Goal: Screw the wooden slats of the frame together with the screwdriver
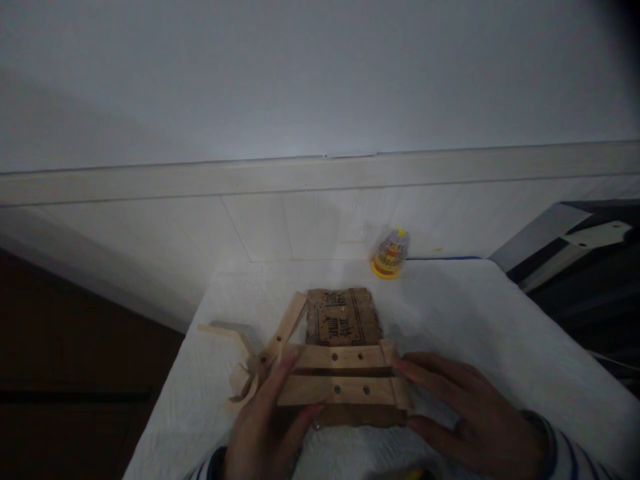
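Observation:
Two pale wooden slats with holes point(345, 390) lie side by side across a piece of brown cardboard with dark print point(340, 317), and a small crosspiece sits at their right end. My left hand point(273, 413) holds the left part of the slats, finger on the upper one and thumb by the lower one. At the right end, my right hand point(465, 403) grips the end with index finger and thumb spread along it. More jointed wooden strips point(283, 330) and a small wooden block point(240, 380) lie beside my left hand, partly hidden by it.
A clear and yellow plastic container point(391, 253) stands at the back of the white-covered table point(450, 313), near the wall. A dark frame with a metal bracket point(595, 237) is at the right. Something dark and yellow point(417, 475) shows at the bottom edge.

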Demonstrator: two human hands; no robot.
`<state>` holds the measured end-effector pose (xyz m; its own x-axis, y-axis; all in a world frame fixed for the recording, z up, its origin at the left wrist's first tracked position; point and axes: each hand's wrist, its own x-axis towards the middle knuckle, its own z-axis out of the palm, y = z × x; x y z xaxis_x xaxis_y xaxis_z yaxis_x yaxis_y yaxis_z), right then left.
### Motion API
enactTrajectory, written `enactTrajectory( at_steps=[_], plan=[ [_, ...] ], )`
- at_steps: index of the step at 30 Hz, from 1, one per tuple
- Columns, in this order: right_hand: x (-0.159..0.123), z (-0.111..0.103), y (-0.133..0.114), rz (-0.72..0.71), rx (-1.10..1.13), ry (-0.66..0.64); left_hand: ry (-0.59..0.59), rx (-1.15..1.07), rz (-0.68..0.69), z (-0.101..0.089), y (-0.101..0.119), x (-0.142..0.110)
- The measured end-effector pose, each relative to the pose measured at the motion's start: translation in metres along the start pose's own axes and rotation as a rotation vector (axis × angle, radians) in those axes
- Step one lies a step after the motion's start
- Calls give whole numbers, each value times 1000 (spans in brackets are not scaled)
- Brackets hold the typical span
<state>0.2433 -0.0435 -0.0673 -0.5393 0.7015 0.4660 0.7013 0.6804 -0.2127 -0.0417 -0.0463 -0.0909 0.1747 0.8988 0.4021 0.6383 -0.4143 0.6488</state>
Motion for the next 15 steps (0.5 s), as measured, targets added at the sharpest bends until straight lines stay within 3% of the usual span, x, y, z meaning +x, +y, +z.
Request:
enactTrajectory(
  at_steps=[3, 15],
  plan=[
    [-1, 4, 1, 15, 21, -32, -14, 0, 58, -2, 2, 1],
    [-1, 10, 4, 86, 224, -95, -34, -15, 44, -5, 6, 6]
  ],
)
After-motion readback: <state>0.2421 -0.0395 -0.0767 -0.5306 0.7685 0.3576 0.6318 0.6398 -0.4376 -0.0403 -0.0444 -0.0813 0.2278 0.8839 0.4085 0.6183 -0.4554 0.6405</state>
